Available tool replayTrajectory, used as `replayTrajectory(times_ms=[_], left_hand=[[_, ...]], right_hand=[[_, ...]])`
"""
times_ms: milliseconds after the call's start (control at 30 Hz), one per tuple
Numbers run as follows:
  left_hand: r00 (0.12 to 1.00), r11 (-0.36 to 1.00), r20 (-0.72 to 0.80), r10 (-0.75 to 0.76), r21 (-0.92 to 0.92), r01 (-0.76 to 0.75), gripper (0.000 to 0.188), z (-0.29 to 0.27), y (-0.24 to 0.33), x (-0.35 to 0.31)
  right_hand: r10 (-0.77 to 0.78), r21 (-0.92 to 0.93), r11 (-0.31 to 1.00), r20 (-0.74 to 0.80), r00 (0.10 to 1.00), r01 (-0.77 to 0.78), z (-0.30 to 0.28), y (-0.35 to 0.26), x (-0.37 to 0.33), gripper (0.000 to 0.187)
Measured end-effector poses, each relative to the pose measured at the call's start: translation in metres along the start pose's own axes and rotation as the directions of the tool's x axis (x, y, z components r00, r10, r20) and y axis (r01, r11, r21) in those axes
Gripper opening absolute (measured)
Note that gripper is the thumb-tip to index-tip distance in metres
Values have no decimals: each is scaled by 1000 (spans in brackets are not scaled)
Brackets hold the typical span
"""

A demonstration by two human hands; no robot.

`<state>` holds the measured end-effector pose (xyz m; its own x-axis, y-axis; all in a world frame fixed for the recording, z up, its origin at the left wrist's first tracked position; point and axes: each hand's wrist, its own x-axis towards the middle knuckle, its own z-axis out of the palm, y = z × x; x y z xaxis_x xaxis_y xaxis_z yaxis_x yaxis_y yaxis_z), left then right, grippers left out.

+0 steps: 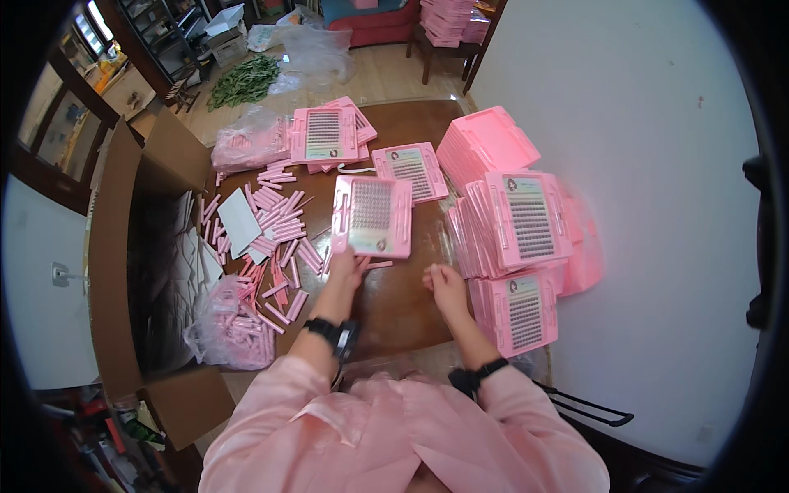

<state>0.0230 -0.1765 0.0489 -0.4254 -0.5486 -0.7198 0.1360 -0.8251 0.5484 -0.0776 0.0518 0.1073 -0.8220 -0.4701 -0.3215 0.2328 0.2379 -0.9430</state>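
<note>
My left hand (348,268) grips the lower left edge of a pink eyelash tray (372,218) with rows of dark lash clusters, held over the brown table (403,308). To the right, my right hand (445,286) is closed with its fingers curled; whatever they hold, if anything, is hidden. Just beyond the held tray lies another lash tray (411,172). Farther left sits a small pile of lash trays (325,135). Upright rows of filled trays stand right of my right hand, with one lash tray (528,218) facing me and another (524,312) nearer.
Loose pink tubes (279,218) and a white card (239,222) lie at left. Plastic bags (238,324) of pink pieces sit near and far left. An open cardboard box (123,263) borders the table's left side. Stacked pink trays (487,146) stand against the white wall (641,205).
</note>
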Motion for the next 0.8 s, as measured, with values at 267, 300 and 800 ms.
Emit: replayTrajectory(times_ms=[267,300,800], left_hand=[[985,868,-83,149,488,-90,26,-173,62,-123],[985,831,-62,164,547,-104,27,-184,64,-129],[898,-20,378,-224,920,-393,34,-104,41,-88]], right_hand=[[308,-52,942,-264,914,-332,73,17,217,43],[343,-30,933,-233,910,-359,69,14,231,39],[192,-49,978,-172,966,-203,67,-18,187,30]])
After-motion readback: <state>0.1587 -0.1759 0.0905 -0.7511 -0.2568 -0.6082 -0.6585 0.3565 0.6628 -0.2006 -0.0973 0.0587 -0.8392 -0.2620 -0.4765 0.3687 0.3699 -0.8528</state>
